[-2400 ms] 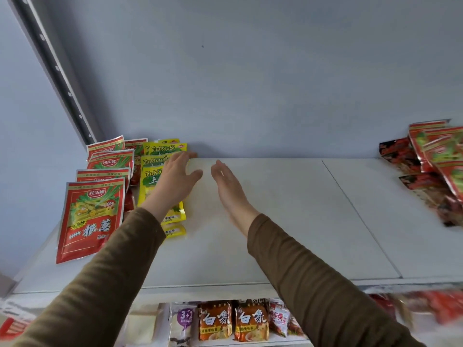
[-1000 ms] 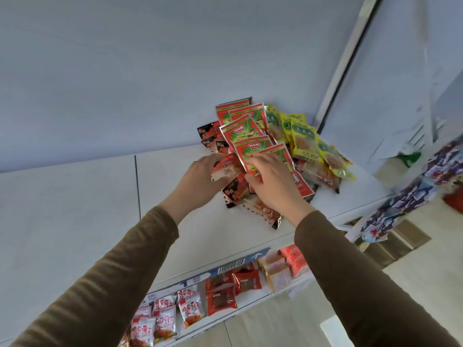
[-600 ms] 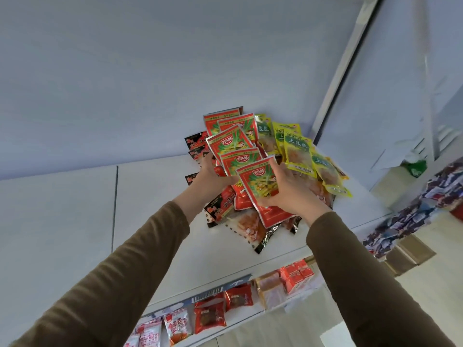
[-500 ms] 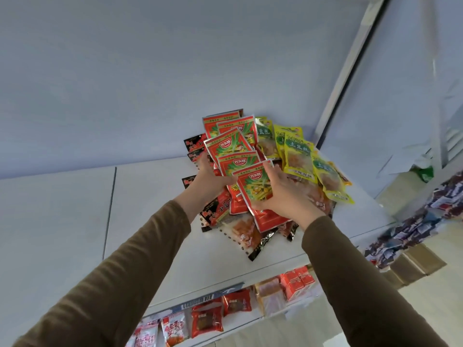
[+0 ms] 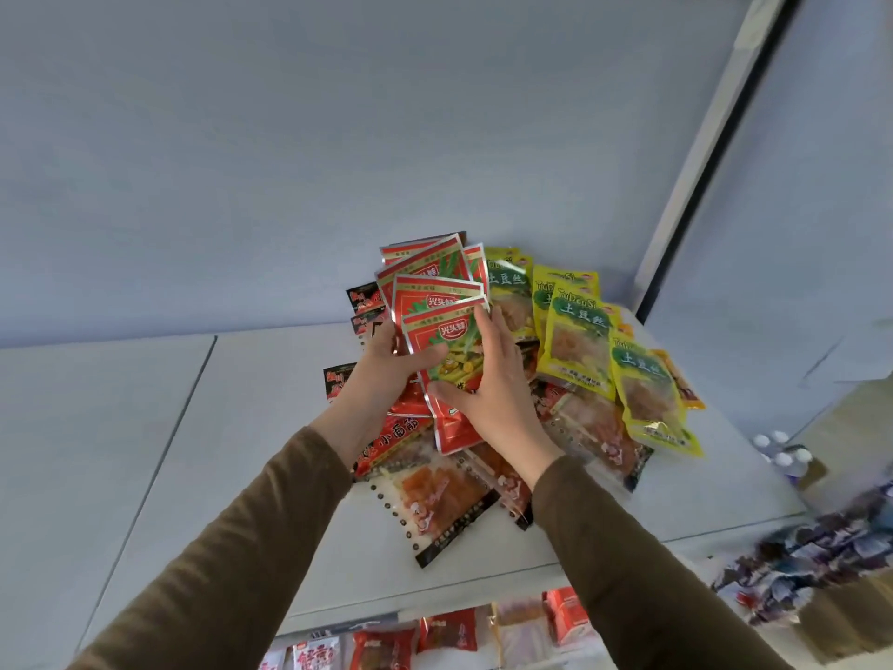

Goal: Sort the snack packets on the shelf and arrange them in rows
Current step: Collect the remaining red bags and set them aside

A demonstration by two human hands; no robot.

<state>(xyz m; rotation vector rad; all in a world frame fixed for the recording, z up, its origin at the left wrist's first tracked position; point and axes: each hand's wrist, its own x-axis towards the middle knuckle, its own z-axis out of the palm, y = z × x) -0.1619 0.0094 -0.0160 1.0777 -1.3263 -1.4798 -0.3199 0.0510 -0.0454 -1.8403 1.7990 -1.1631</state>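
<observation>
Packets, red and silver-edged, stacked and fanned between both hands above the heap at the right end of the white shelf (image 5: 232,427). Front red packet (image 5: 447,360): the left hand (image 5: 386,374) grips its left edge, thumb curled across the face just under the logo; the right hand (image 5: 493,384) grips its right edge, fingers running straight up that side to the top corner, thumb pressed across the lower face. Long axis runs away from the person, top end toward the back wall, tilted slightly left; printed face turned to the camera. White oval logo with Chinese characters near the top, over a picture of green stalks and yellow pieces; smaller print too blurred to read.

More red packets (image 5: 425,268) of the same design fan out behind it, overlapping; whether the hands hold them too cannot be told.

Yellow packets (image 5: 580,345), just right of the hands, lie overlapped in a slanting row, tops toward the wall. Readable: "TuDouSi" and the Chinese "土豆丝" on a green band.

Dark packets (image 5: 439,505) with clear windows showing orange-red pieces lie under the wrists, touching the shelf, corners pointing at the front edge. One red-and-black packet beneath the left wrist reads "小面筋".

Lower shelf (image 5: 449,635): further red snack packs, blurred.
</observation>
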